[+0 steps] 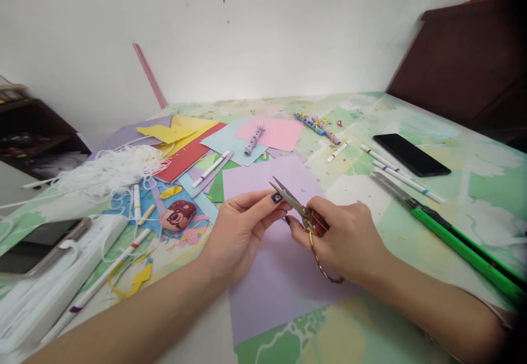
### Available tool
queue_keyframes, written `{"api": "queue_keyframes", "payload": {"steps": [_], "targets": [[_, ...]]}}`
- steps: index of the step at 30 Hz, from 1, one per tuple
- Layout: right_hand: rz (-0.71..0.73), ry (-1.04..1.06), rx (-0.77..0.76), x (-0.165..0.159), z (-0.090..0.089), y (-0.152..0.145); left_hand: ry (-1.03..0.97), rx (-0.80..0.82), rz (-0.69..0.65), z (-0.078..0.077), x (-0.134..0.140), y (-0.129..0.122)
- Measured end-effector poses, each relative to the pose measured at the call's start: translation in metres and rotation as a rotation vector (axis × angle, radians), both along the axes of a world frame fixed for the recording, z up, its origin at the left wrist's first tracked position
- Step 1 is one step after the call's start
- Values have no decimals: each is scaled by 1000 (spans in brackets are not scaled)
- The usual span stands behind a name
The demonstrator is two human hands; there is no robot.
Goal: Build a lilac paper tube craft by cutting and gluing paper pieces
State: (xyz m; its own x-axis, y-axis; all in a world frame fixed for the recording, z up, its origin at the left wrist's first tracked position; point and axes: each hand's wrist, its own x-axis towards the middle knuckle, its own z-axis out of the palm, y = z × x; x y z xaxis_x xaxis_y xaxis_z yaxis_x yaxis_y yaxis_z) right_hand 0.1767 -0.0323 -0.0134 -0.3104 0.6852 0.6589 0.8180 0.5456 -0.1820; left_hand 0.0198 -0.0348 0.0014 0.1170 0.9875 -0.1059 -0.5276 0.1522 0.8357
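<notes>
My right hand [343,232] grips a pair of scissors [291,199] with gold handles, fingers in the loops. The blades point up and left, slightly parted at the tips. My left hand [242,227] is closed in a pinch right beside the blades, thumb pressed toward the fingers. What it pinches, if anything, is hidden behind the thumb. Beneath both hands lies a sheet of light purple paper [263,303], flat on the table. Beyond it, a small rolled purple paper tube [254,140] rests on pink paper [284,130] and light blue paper.
On the right lie a green utility knife [457,240] with its blade out, a black phone [411,154] and several markers [407,182]. To the left are tangled white cord [107,172], a power strip [86,265], another phone [37,246] and a brown bear-faced case [178,216].
</notes>
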Motion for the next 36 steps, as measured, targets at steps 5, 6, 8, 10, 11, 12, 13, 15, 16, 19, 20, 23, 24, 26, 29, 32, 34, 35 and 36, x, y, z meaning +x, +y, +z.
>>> {"api": "queue_keyframes", "payload": {"steps": [5, 6, 8, 10, 11, 12, 13, 15, 16, 19, 20, 23, 24, 26, 29, 32, 34, 35, 36], "targets": [[-14, -7, 24, 0, -1, 1, -4, -9, 13, 0, -1, 1], [-16, -7, 18, 1, -1, 1, -1, -7, 12, 0, -1, 0], [-17, -9, -1, 1, -1, 1, 10, 5, 9, -1, -2, 0], [-18, -12, -13, 1, -1, 1, 27, 21, 7, -1, -3, 0], [-19, -14, -15, 2, -1, 0, 36, 30, 7, 0, -3, 0], [-22, -17, -17, 2, 0, 0, 44, 38, 6, 0, -4, 0], [-24, -21, -19, 2, 0, 0, 51, 46, 6, 0, -4, 1], [-26, -30, -23, 3, 0, 0, 63, 61, 5, 1, -4, 1], [-27, -34, -24, 3, 0, 1, 70, 66, 3, 1, -4, 1], [-21, -36, -14, 4, 0, 1, 90, 78, 3, 2, -4, 1], [-18, -36, -9, 4, 0, 1, 96, 83, 4, 2, -4, 2], [-11, -36, -3, 5, 0, 1, 118, 96, -2, 2, -5, 2], [-11, -38, -5, 5, 0, 1, 128, 100, -5, 2, -6, 3], [-13, -42, -11, 5, 1, 1, 150, 109, -8, 2, -7, 3], [-17, -48, -27, 6, 1, 1, 179, 121, 4, 2, -8, 3], [-17, -58, -44, 7, 1, 1, 192, 127, 8, 2, -9, 4], [-19, -65, -44, 7, 1, 1, 193, 131, 7, 2, -9, 4], [-21, -69, -42, 7, 1, 1, 194, 131, 6, 2, -9, 4], [-23, -72, -40, 7, 1, 1, 197, 130, 4, 2, -9, 5]]}}
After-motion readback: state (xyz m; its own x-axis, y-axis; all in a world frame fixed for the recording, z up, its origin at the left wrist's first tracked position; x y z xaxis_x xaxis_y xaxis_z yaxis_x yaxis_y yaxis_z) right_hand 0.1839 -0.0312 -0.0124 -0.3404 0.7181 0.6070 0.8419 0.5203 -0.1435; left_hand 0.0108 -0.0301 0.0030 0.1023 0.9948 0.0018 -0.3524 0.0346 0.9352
